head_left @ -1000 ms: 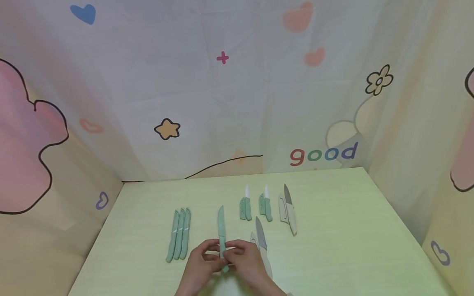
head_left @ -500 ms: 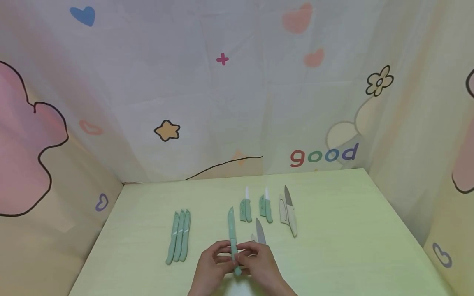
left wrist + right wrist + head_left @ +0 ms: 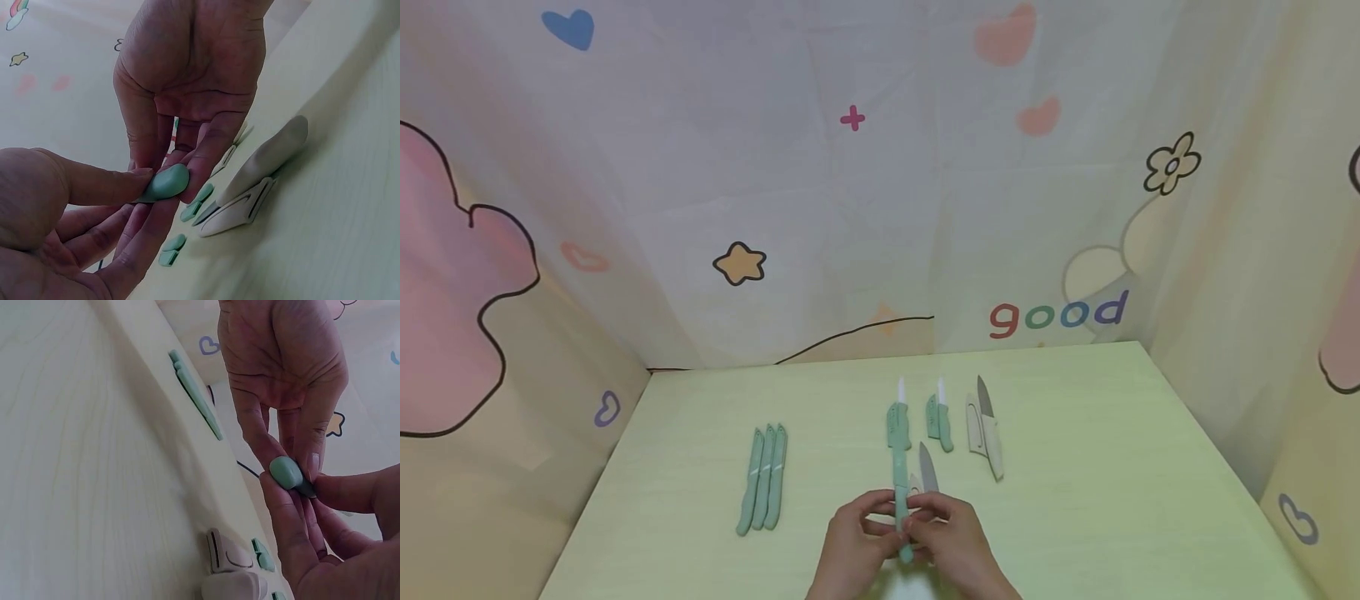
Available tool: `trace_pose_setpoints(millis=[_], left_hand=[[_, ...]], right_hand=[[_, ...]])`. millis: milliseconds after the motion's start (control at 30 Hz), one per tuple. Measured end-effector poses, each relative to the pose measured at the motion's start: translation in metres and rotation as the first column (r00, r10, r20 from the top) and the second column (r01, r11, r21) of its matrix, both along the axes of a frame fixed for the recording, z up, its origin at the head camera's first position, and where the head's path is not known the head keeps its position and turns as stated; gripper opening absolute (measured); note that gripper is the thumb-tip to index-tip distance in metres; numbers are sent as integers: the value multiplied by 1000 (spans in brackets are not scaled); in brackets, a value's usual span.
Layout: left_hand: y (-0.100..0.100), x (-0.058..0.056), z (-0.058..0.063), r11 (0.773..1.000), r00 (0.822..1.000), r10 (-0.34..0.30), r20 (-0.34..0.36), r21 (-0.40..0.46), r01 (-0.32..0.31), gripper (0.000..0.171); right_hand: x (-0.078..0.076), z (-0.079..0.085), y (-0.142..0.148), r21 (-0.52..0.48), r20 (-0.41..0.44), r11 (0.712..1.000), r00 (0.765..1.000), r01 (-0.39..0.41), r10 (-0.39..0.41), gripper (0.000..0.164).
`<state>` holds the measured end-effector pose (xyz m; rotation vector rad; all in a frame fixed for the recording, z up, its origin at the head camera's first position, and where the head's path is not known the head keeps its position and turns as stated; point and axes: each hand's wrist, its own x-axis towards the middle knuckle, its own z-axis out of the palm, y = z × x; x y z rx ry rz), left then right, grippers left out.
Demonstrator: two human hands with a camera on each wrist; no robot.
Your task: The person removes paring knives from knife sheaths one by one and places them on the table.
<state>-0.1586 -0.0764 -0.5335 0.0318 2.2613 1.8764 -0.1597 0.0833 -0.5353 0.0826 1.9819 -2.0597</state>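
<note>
In the head view both hands hold a long light-green knife (image 3: 900, 471) upright over the table's near part, its green blade part pointing away. My left hand (image 3: 856, 542) pinches the handle from the left with thumb and fingers; my right hand (image 3: 953, 537) pinches it from the right. Both wrist views show the rounded end of the knife (image 3: 170, 182) between the two sets of fingers. A beige-handled knife with a grey blade (image 3: 928, 468) lies beside its sheath (image 3: 914, 485), its handle hidden by the right hand. Behind the knife tip lies a small green paring knife (image 3: 902, 392).
Three green knives (image 3: 762, 479) lie side by side at the left. Farther back on the right are another green paring knife (image 3: 943, 425) with its sheath (image 3: 932, 415) and a beige knife (image 3: 991, 442) with its sheath (image 3: 974, 429). A printed curtain (image 3: 820, 208) surrounds the table (image 3: 1112, 483).
Both hands have moved right with the green knife between them. Its tip now overlaps the nearer paring knife, and more of the beige knife's handle is covered.
</note>
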Motion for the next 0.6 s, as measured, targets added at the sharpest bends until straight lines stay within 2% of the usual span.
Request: trace_pose_setpoints(millis=[400, 600], left_hand=[[18, 0, 0, 999, 999, -28, 42, 26, 27, 45], [22, 0, 0, 999, 998, -35, 51, 5, 35, 46]], right_hand=[[4, 3, 16, 40, 18, 999, 999, 32, -32, 31], [5, 0, 21, 36, 44, 999, 998, 33, -35, 33]])
